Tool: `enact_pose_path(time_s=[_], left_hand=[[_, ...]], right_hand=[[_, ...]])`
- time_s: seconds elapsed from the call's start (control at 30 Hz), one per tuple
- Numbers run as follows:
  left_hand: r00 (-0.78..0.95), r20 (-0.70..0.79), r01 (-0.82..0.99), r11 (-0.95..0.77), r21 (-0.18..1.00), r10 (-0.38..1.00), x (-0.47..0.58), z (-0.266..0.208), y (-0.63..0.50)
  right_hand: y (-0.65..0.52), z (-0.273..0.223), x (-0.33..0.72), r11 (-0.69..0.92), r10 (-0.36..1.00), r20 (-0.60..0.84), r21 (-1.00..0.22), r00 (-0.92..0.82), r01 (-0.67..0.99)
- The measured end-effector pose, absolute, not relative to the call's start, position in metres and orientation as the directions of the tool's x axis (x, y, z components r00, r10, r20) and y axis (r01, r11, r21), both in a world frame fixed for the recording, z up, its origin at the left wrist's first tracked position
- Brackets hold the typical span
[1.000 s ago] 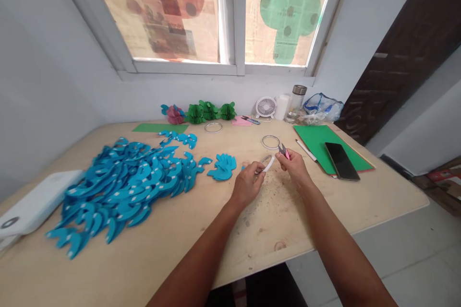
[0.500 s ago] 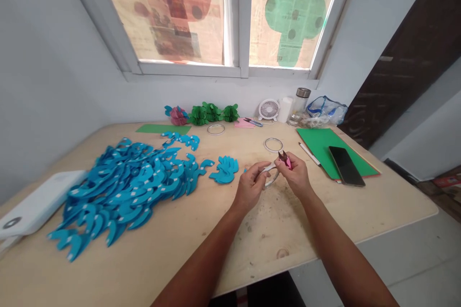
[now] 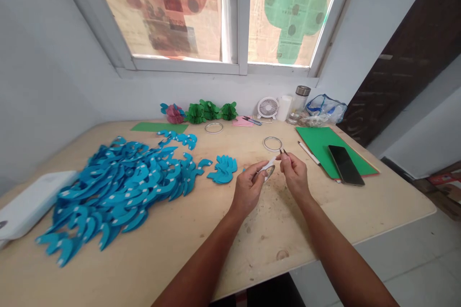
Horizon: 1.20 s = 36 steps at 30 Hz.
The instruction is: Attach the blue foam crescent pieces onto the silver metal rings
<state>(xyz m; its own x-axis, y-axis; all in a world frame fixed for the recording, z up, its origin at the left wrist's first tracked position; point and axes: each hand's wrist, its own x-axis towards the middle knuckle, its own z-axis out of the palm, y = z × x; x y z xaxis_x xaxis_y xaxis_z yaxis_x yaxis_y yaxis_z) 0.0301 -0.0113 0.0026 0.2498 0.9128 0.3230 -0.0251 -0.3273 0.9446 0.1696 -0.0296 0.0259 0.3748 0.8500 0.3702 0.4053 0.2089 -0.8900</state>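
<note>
My left hand [image 3: 248,184] is closed on a thin roll of white tape [image 3: 270,173], pinched between thumb and fingers and tilted up off the table. A pale strip slants up from the roll toward my right fingers. My right hand [image 3: 294,172] is closed around small thread snips [image 3: 283,152]. Only their dark tips show above the fingers, the grip being hidden. Whether the right fingertips touch the strip, I cannot tell. Another tape ring [image 3: 272,144] lies flat just behind the hands. Left of them sits a small stack of blue paper pieces [image 3: 222,170].
A big heap of blue curved pieces with white squares [image 3: 137,182] covers the left side, beside a white device [image 3: 39,201]. At right, a phone [image 3: 345,165] lies on green sheets [image 3: 313,141], near a white pen [image 3: 309,152]. A fan [image 3: 267,108] and bottle [image 3: 298,104] stand behind.
The tape roll has turned more edge-on in my left hand, with its strip lifted. My right hand has rotated, hiding the pink part of the snips. The view has shifted slightly.
</note>
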Motion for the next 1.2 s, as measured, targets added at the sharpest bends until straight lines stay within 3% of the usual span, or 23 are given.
enact_pose_path(time_s=[0.17,0.37,0.6,1.2], left_hand=[[0.216,0.317,-0.041,-0.316,0.948,0.923,0.027,0.004,-0.0106],[0.209,0.288,-0.098,-0.273,0.957,0.934,0.025,0.0089,-0.0094],[0.221,0.28,-0.114,-0.26,0.959,0.934,0.0239,0.0106,-0.0089],[0.259,0.309,-0.061,-0.303,0.951,0.915,0.0242,0.0115,-0.011]], right_hand=[[-0.0254,0.0221,0.1775,0.203,0.837,0.315,-0.938,0.446,0.282],[-0.0243,0.023,0.172,0.158,0.949,0.213,-0.959,0.232,0.236],[-0.0258,0.0244,0.1686,0.132,0.972,0.159,-0.979,0.175,0.157],[-0.0257,0.0218,0.1688,0.152,0.971,0.172,-0.98,0.168,0.127]])
